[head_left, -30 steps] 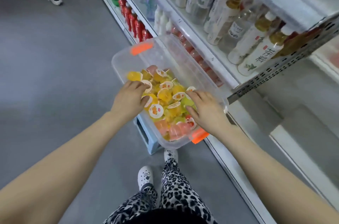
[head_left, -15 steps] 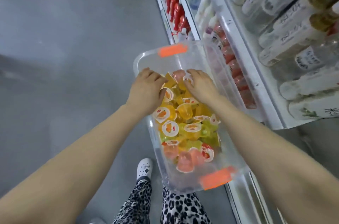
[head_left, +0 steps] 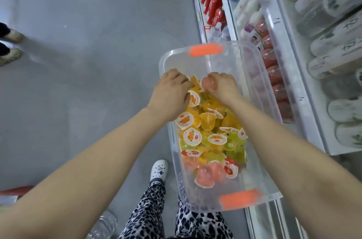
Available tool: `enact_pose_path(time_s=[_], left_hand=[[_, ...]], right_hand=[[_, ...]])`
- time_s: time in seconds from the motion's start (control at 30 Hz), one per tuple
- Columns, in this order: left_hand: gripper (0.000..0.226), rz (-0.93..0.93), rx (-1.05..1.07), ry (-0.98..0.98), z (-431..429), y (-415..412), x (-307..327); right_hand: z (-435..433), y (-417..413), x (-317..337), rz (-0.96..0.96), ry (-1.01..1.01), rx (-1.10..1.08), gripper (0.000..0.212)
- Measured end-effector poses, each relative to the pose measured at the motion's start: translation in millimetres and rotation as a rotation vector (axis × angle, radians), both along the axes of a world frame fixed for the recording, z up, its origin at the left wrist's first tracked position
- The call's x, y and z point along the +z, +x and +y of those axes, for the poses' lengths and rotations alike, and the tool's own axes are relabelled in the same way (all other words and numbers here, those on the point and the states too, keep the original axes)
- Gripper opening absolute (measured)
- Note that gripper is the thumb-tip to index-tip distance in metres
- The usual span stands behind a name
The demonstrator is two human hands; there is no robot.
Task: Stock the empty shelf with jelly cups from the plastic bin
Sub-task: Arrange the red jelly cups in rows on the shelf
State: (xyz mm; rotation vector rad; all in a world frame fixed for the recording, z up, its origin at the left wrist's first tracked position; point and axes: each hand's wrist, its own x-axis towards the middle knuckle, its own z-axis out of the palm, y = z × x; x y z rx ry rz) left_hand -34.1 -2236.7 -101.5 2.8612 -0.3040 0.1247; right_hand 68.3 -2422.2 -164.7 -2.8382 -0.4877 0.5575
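Inside the bin (head_left: 163, 61) paralleling the shelf (head_left: 293, 74), right hand (head_left: 223, 89) grips cup (head_left: 208, 84); left hand (head_left: 170, 96) unclear.

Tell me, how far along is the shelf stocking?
Early, it seems. Done: nothing that shows; no jelly cups sit on the shelves in view. In hand: the right grip holds a pink cup at the far end of the bin; the left grip reaches among orange cups beside it, and whether it holds one is unclear. Left: a heap of cups fills the bin, all to be carried over.
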Motion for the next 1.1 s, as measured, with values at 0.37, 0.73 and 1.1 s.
enact_pose_path(time_s=[0.37,0.73,1.1], left_hand=[[0.028,0.069,-0.089,0.068,3,0,5],[0.046,0.544,-0.590,0.249,-53,-60,30],[0.049,0.832,-0.714,0.556,-78,-60,10]], right_hand=[[-50,-112,74,-0.154,0.213,-0.121,0.047],[-87,-222,80,-0.199,0.186,-0.308,0.043],[-84,-237,76,-0.290,0.111,-0.420,0.041]])
